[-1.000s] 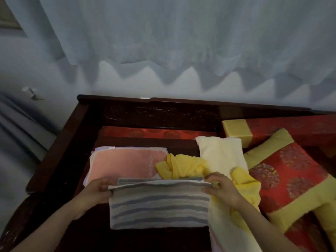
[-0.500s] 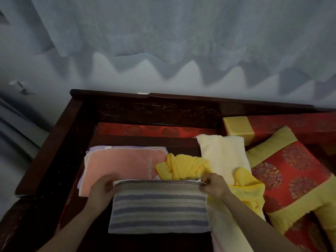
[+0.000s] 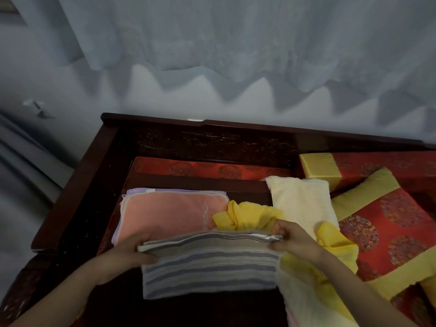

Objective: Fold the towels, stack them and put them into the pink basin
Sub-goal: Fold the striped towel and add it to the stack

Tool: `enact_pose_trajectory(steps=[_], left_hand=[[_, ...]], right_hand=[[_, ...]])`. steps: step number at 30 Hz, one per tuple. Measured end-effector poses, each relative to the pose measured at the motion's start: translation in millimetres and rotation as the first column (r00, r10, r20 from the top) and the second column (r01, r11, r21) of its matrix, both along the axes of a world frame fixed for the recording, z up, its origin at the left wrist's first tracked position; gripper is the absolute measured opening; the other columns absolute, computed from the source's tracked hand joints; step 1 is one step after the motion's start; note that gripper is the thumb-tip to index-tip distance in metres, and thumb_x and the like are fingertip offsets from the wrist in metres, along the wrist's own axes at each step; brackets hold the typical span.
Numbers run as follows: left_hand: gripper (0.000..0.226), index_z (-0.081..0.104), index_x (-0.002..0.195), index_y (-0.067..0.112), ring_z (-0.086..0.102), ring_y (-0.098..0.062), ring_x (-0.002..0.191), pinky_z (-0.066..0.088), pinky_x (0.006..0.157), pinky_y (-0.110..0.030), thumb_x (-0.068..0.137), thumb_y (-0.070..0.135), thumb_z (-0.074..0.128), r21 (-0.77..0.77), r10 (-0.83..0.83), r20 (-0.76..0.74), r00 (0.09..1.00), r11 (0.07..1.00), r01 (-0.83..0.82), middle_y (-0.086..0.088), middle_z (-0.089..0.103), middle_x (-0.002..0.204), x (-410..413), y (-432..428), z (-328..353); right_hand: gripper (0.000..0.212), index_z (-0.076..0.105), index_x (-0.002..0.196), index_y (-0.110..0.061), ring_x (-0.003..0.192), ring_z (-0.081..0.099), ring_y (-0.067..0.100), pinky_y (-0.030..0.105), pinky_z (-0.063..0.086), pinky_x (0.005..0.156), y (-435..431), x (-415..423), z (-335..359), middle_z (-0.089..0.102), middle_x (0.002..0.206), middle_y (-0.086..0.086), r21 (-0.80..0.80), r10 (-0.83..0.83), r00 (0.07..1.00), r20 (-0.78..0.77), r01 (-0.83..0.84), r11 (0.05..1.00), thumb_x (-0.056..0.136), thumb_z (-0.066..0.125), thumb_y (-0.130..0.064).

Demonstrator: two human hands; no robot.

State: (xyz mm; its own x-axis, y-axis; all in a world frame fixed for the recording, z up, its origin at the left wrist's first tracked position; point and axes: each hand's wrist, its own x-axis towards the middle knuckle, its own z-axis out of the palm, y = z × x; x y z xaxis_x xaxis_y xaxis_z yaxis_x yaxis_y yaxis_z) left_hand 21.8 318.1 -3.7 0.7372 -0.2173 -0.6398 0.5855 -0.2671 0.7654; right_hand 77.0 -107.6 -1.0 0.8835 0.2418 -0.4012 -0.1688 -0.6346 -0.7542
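While left hand [image 3: 132,253] and right hand [image 3: 292,239] pinch the folded striped towel [image 3: 210,270], the yellow towel [image 3: 250,215] behind it lies crumpled — basin unseen.

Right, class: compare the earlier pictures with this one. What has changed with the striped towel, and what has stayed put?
The left grip and right grip, holding the far corners of the striped towel throughout, pressed that edge flat, then raised it slightly again, its layers showing. The pink towel, yellow towel and cream towel stayed put.
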Motion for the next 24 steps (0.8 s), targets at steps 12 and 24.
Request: enact_pose_trajectory(steps=[12, 24], left_hand=[[0.069, 0.06, 0.12, 0.017, 0.065, -0.037, 0.102, 0.056, 0.083, -0.046, 0.059, 0.032, 0.086, -0.181, 0.414, 0.005, 0.91, 0.895, -0.407, -0.021, 0.067, 0.114, 31, 90, 27], [0.029, 0.054, 0.108, 0.007, 0.062, -0.029, 0.087, 0.052, 0.077, -0.041, 0.087, 0.024, 0.065, 0.346, 0.393, 0.252, 0.885, 0.817, -0.461, -0.017, 0.064, 0.106, 92, 64, -32]], right_hand=[[0.013, 0.065, 0.083, -0.016, 0.075, 0.065, 0.017, 0.03, 0.054, 0.06, 116, 57, 24, 0.064, 0.083, 0.005, 0.292, -0.111, 0.957, -0.269, 0.191, 0.937, 0.078, 0.074, -0.009], [0.019, 0.066, 0.085, -0.019, 0.079, 0.06, 0.016, 0.018, 0.044, 0.058, 140, 102, -44, 0.065, 0.088, 0.004, 0.006, -0.382, 0.922, -0.064, 0.383, 0.924, 0.073, 0.079, -0.024]])
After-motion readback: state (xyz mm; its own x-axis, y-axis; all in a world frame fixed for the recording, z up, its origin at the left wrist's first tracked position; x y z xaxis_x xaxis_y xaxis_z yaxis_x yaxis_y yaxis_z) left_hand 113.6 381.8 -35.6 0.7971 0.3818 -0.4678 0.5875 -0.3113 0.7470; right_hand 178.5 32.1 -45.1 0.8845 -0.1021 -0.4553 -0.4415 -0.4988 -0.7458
